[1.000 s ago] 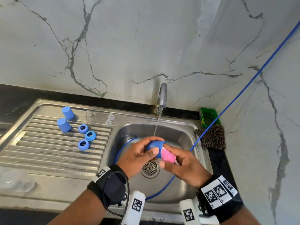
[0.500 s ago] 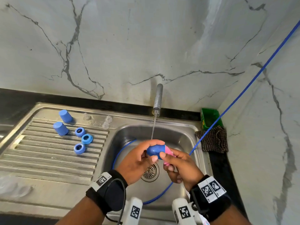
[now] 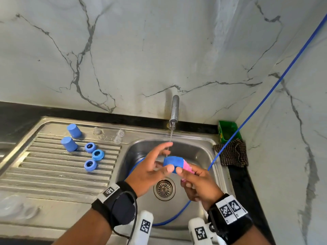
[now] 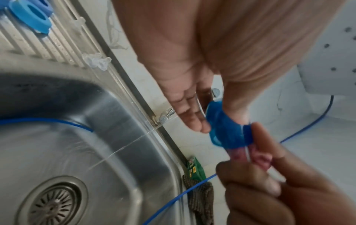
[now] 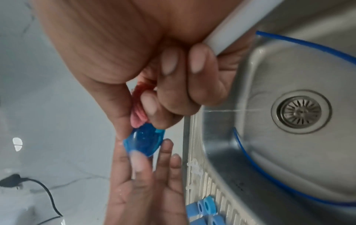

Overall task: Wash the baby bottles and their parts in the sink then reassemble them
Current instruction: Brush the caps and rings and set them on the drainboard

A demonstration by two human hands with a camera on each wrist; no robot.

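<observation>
The blue bottle cap (image 3: 173, 162) sits above the sink (image 3: 198, 152) basin, just under the thin stream of water (image 3: 171, 137) from the tap (image 3: 174, 110). The left hand (image 3: 150, 171) steadies it with the thumb on its near side and the other fingers straight and spread behind it, touching rather than wrapping. In the left wrist view the cap (image 4: 227, 129) is smeared by motion and its open end cannot be made out. A pink sponge (image 3: 188, 167) is pushed against the cap's right end; the right hand (image 3: 200, 184) pinches it between thumb and curled fingers, which cover most of it. That same hand also clamps a white handle (image 5: 237, 30) under its last fingers; whether the sponge is fixed to this handle is hidden by the palm.

A blue hose (image 3: 265, 96) runs down from the upper right into the basin and loops round the drain (image 3: 164, 189), partly covered by both wrists. On the ribbed drainboard (image 3: 53, 170) to the left stand two blue caps (image 3: 69, 144) and three blue collar rings (image 3: 97, 154). Behind them, several clear teats (image 3: 120, 133) lie on the sink's rim, hard to count against the steel. Something clear (image 3: 10, 204) at the left edge is blurred and cut off. A green box (image 3: 227, 131) and a checked cloth (image 3: 231, 152) lie on the counter right of the sink.
</observation>
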